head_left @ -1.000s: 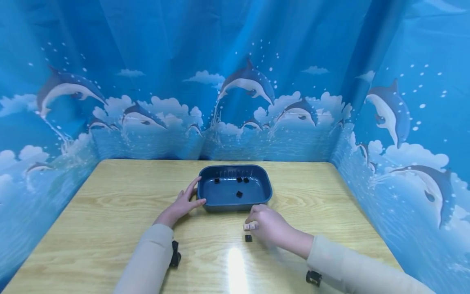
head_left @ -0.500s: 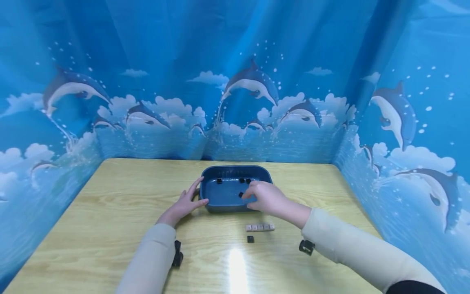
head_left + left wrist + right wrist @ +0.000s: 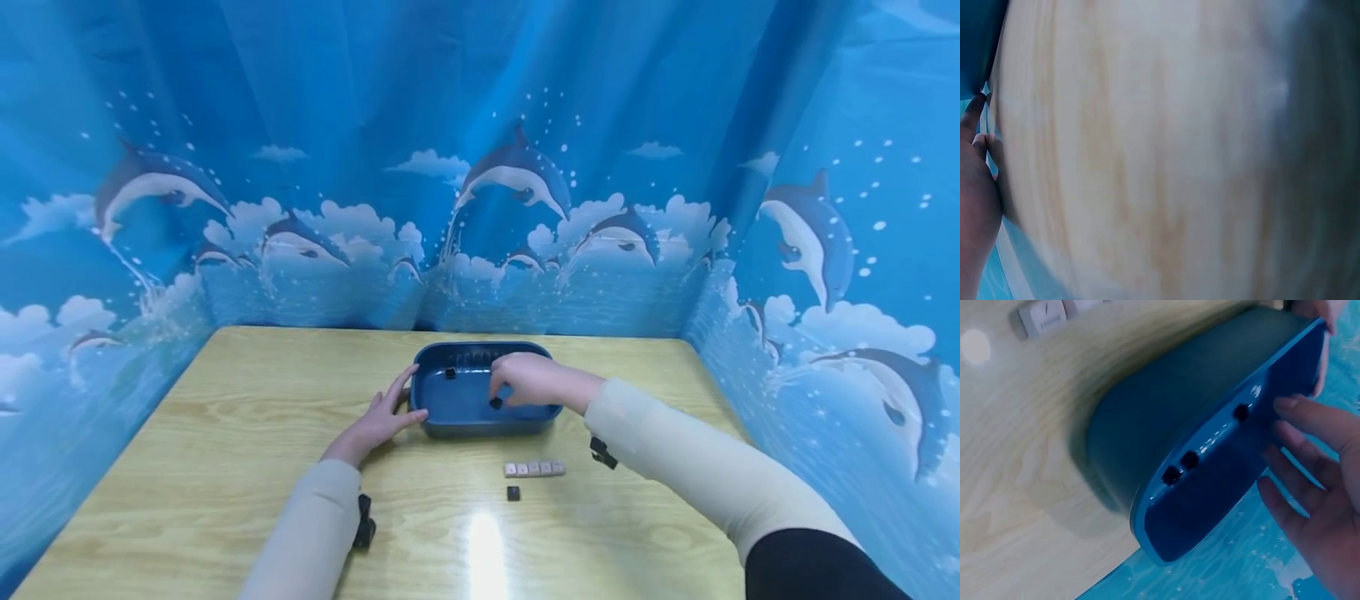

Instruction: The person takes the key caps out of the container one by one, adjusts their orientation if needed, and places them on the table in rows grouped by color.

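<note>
The left hand (image 3: 377, 422) is resting, fingers spread, against the left end of the tray (image 3: 480, 427); the right hand (image 3: 528, 380) is hanging half-curled inside, a black key (image 3: 496, 403) sitting at its tips, whether pinched I cannot tell

Light wood table (image 3: 262, 417), with streaked grain and rounded far corners. Bright glare (image 3: 487, 554) on the surface at near centre. Directly on the table: one tray, one row of white blocks, one black block. Tray (image 3: 487, 429): blue, round-cornered, upright, mouth upward, near the far edge. White blocks (image 3: 534, 470): five, side by side in a straight row, on the near side of the tray, apart from its wall and opposite its right part. Black block (image 3: 513, 493): single, just beside the row, nearer the front, below its left end.
</note>
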`<state>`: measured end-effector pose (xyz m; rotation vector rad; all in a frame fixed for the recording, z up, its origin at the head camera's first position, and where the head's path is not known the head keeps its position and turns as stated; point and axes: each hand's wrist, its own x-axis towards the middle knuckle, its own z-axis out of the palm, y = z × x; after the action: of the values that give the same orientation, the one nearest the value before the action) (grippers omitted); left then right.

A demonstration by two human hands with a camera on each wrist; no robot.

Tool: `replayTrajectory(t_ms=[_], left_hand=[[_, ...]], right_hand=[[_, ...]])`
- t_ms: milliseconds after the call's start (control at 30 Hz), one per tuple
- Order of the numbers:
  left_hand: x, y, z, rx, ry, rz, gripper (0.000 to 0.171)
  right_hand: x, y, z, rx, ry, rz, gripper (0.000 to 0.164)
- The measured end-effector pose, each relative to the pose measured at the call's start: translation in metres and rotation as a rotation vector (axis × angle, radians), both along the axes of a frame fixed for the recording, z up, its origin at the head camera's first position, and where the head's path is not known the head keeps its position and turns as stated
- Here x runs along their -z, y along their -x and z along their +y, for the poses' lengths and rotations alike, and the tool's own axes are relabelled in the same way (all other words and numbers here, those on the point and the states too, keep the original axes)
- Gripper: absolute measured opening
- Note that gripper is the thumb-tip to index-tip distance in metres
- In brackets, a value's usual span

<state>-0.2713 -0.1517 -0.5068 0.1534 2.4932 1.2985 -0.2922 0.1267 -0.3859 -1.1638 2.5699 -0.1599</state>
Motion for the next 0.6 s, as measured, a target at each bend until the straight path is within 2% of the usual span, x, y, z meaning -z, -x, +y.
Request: replayTrajectory(t_ms=[133, 600], left_hand=[[0.0, 0.0, -0.001, 0.002, 0.0, 0.002, 0.087], [-0.001, -0.001, -0.001, 0.002, -0.009, 0.003, 0.085]], right_hand=[[0.005, 0.012, -0.006, -0.006, -0.054, -0.061, 0.023], [0.024, 0.041, -0.017, 0.068, -0.275, -0.214, 0.04]])
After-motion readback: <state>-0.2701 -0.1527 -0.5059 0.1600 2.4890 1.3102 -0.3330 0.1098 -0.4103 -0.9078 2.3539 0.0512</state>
